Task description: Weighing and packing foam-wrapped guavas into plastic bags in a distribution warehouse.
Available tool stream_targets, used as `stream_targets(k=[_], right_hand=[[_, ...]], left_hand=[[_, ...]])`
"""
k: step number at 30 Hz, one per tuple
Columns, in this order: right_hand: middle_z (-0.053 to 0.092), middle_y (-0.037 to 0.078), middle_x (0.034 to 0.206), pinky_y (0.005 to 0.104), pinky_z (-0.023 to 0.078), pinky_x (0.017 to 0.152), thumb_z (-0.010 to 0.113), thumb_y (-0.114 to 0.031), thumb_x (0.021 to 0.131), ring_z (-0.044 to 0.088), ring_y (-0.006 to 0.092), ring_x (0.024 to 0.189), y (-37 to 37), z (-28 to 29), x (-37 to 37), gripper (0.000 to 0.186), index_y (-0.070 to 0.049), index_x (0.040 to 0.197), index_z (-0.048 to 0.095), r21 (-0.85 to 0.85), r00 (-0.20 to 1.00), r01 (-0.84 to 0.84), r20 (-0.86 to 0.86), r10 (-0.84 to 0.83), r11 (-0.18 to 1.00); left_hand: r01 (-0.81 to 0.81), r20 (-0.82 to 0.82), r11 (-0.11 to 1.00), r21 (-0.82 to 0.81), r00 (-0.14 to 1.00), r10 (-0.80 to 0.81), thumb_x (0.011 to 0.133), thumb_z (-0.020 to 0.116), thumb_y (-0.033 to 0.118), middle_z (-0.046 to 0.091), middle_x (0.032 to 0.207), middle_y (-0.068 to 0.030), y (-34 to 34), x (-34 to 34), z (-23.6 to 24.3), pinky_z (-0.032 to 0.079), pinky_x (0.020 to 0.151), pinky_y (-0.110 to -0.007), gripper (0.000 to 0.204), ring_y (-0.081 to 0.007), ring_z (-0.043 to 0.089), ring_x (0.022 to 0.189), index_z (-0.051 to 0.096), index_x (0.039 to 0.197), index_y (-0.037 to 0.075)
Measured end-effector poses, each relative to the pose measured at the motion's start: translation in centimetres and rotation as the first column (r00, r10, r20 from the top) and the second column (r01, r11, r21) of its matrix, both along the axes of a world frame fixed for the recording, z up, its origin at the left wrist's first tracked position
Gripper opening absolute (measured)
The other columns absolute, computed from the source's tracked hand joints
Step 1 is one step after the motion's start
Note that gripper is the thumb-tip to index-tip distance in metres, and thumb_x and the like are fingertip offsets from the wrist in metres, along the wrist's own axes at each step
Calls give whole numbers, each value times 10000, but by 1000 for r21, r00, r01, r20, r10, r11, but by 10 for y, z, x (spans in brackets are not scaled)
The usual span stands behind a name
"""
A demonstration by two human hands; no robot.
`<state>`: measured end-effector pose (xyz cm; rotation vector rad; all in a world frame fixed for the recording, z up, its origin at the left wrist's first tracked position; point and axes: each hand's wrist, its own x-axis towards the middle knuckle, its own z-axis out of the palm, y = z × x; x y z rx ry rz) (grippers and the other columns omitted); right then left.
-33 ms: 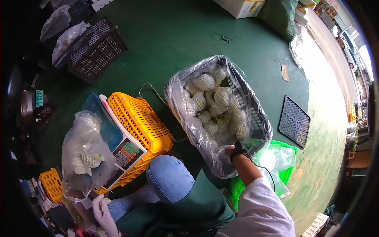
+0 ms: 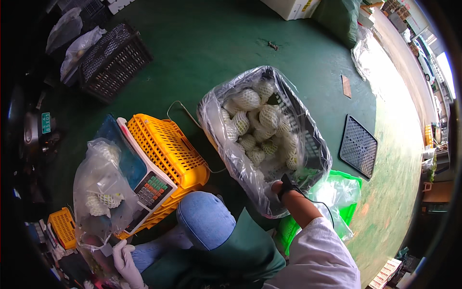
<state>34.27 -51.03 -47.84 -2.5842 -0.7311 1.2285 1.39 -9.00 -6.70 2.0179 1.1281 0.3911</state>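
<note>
My right hand (image 2: 276,187), its wrist banded in black with a cable, reaches to the near end of a dark crate (image 2: 317,144) lined with clear plastic. Its fingers are hidden. Several round, pale green fruits in white foam nets (image 2: 248,99) lie in the liner, mostly toward the far end. At lower left, my left hand (image 2: 126,264) wears a white glove. Its bent fingers appear closed on the lower edge of a clear plastic bag (image 2: 103,161). That bag, with foam-netted fruit inside, rests on a scale (image 2: 155,190) with a keypad.
Yellow baskets (image 2: 166,144) are stacked beside the scale. A bright green crate (image 2: 353,209) holding clear plastic stands right of my forearm. Blue denim (image 2: 206,220) and a dark green apron (image 2: 240,255) fill the near middle. A black crate (image 2: 115,60) and a flat grid (image 2: 358,146) lie farther off.
The scene has shifted slightly left in view. My right hand sits a touch nearer to me at the crate's near end. The left hand keeps its place by the bag.
</note>
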Motion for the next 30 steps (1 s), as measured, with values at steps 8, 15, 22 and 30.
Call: stream_targets(k=[8, 15, 22, 30], right_hand=[[522, 190, 1331, 432, 301, 1101, 502, -127, 918, 513, 326, 1210, 89, 100, 84, 400, 31, 1285, 497, -391, 997, 21, -58, -47, 920], [569, 92, 1309, 395, 367, 1042, 539, -158, 924, 537, 299, 1180, 41, -50, -15, 329, -19, 1220, 573, 25, 914, 120, 386, -120, 992], [652, 132, 1129, 329, 472, 891, 632, -217, 862, 618, 221, 952, 16, 35, 80, 358, 22, 1127, 617, 301, 920, 55, -385, 69, 952], [598, 88, 1113, 298, 489, 887, 790, -334, 764, 584, 144, 996, 19, 231, 90, 671, 17, 1229, 455, 620, 662, 727, -522, -538, 294]], left_hand=[[-13, -194, 998, -54, 981, 2, 942, 521, 74, 642, 946, -86, -22, 65, 16, 478, 816, -279, 193, -171, 596, 863, 621, 1055, -45], [93, -204, 993, -71, 973, -106, 945, 493, 46, 643, 904, -93, -29, 84, 11, 484, 802, -287, 193, -174, 600, 846, 612, 1065, -49], [88, -139, 994, -61, 986, -96, 923, 448, 2, 610, 866, -81, -13, 45, -6, 458, 785, -266, 208, -151, 576, 800, 587, 1071, -45], [65, 44, 994, -86, 997, -61, 892, 441, -48, 585, 816, -64, -12, 27, 5, 427, 776, -239, 217, -121, 550, 772, 574, 1061, -18]])
